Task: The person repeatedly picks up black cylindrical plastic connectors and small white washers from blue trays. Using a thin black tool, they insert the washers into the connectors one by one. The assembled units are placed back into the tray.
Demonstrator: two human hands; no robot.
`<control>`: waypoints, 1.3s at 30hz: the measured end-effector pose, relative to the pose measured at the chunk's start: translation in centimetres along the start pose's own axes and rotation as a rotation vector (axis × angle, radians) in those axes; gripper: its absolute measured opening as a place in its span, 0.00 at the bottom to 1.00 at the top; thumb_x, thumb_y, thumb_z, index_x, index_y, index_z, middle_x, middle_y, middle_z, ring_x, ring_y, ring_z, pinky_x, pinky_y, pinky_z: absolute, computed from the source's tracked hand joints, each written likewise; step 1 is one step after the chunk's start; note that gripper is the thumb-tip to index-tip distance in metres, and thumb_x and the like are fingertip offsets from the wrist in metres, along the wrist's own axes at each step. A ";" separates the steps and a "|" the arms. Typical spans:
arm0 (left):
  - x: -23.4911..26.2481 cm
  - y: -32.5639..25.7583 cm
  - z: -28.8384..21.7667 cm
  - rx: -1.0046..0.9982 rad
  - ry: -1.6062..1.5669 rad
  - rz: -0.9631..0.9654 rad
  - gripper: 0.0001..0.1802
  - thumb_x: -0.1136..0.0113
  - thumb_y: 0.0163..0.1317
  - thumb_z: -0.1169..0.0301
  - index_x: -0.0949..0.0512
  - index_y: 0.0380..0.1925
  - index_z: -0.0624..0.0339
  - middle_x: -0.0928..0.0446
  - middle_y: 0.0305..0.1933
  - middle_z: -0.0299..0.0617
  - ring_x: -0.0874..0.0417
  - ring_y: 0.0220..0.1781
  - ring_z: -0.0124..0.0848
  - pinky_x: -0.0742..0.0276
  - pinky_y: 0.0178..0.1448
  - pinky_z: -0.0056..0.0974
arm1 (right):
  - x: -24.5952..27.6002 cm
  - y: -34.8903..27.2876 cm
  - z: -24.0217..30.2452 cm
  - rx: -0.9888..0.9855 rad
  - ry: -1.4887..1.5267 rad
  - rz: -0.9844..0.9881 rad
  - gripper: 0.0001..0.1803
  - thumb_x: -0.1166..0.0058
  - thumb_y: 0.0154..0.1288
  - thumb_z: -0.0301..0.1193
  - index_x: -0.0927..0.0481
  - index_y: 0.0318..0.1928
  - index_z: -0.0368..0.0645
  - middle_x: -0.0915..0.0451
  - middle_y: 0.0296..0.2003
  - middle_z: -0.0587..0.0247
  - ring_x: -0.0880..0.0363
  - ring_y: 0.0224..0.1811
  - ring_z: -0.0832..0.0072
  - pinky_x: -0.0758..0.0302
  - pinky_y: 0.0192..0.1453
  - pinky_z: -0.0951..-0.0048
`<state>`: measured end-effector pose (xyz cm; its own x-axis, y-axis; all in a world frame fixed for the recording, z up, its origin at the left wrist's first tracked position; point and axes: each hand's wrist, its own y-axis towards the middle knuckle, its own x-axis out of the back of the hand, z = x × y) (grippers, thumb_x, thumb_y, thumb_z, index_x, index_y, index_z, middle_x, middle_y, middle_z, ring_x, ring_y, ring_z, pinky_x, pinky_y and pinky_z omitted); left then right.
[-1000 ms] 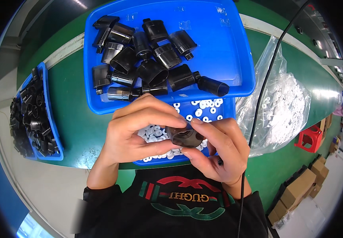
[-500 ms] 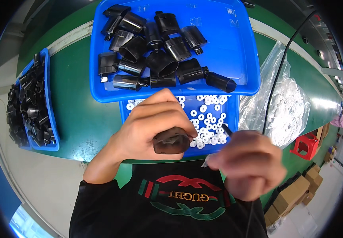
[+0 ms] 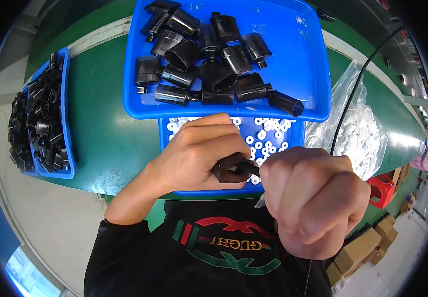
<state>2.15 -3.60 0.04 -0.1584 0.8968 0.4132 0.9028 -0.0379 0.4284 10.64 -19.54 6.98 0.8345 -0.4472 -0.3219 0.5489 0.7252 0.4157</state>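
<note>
Black cup (image 3: 223,173): 6 o'clock of blue tray (image 3: 295,59) | left hand (image 3: 201,151) grasping it; right hand (image 3: 313,203) clenched round dark rod (image 3: 250,168) | step, to my eye: rod into cup's mouth | next calls for: steady left grip

One wide fisheye looks down from the head, close above the green workbench (image 3: 100,133).
</note>
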 end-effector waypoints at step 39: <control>-0.1 1.1 0.2 -0.019 -0.099 -0.021 0.20 0.24 0.36 0.72 0.21 0.31 0.62 0.26 0.26 0.43 0.27 0.31 0.42 0.28 0.34 0.42 | 0.2 0.7 -0.8 0.096 -0.053 0.069 0.15 0.53 0.50 0.07 0.30 0.23 0.43 0.29 0.19 0.67 0.37 0.16 0.81 0.47 0.18 0.78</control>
<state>3.23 -3.61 0.34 -0.1358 0.9365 0.3232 0.8919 -0.0264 0.4515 11.14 -18.63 6.52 0.8705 -0.4266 -0.2453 0.4898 0.7030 0.5156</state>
